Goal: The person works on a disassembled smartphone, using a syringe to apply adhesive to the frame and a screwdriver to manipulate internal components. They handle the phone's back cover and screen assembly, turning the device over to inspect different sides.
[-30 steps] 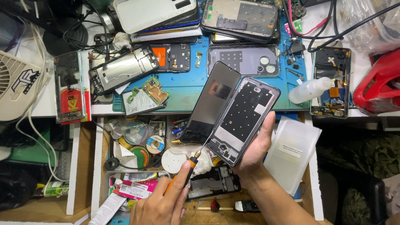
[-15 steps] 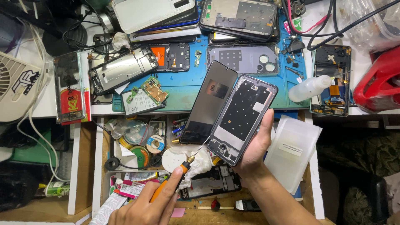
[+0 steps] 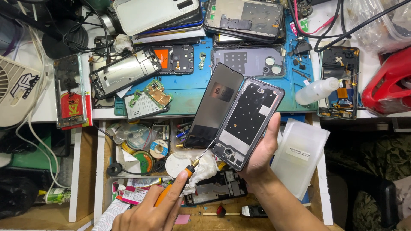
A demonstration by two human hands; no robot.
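Head view: the right hand [image 3: 261, 156] grips a phone frame [image 3: 249, 122] from beneath, thumb on its right edge, holding it tilted above the open drawer. The left hand [image 3: 147, 211] is closed around an orange-handled screwdriver [image 3: 188, 173], whose thin shaft meets the frame's lower left edge. The frame is dark-rimmed, its inner face black with rows of small dots, grey patches top and bottom. A detached black display panel [image 3: 214, 107] lies just beside it on the left, touching along one edge; what supports it is hidden. The left hand is cut off by the picture's lower edge, and its fingers mostly hide the screwdriver's handle. Behind, the blue work mat [image 3: 188, 92] carries several more dismantled phone bodies, one green circuit board [image 3: 157, 94] and one white squeeze bottle [image 3: 317, 90]. One clear plastic sleeve [image 3: 302, 156] lies right of the wrist.
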